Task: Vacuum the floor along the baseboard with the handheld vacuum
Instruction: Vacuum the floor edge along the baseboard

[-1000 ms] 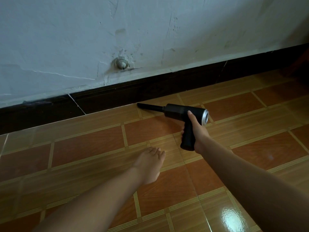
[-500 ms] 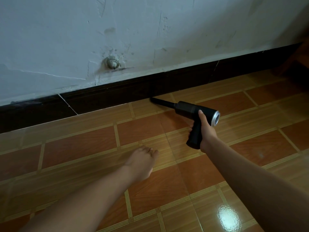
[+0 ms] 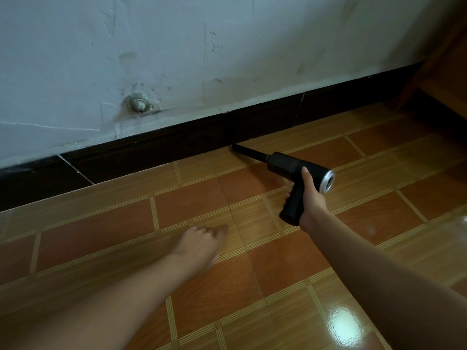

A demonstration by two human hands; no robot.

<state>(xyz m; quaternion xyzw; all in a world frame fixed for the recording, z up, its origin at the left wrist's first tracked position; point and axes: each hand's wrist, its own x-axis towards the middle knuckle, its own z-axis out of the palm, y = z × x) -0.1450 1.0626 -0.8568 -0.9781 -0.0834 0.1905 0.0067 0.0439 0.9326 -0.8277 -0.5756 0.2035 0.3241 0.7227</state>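
Note:
My right hand (image 3: pixel 312 198) is wrapped around the pistol grip of a black handheld vacuum (image 3: pixel 288 166) with a silver rear cap. Its thin black nozzle points left and away from me. The nozzle tip touches the line where the dark baseboard (image 3: pixel 177 145) meets the glossy orange-brown tiled floor (image 3: pixel 192 198). The vacuum body hovers just above the tiles. My left hand does not show in the head view.
A bare leg and foot (image 3: pixel 202 246) stretch from the lower left across the tiles, toes towards the wall. A round metal fitting (image 3: pixel 137 104) sticks out of the cracked white wall above the baseboard. Wooden furniture (image 3: pixel 444 72) stands at the far right.
My right hand has carried the vacuum to the right along the baseboard, nozzle tip staying at the wall edge. The foot has stayed where it was.

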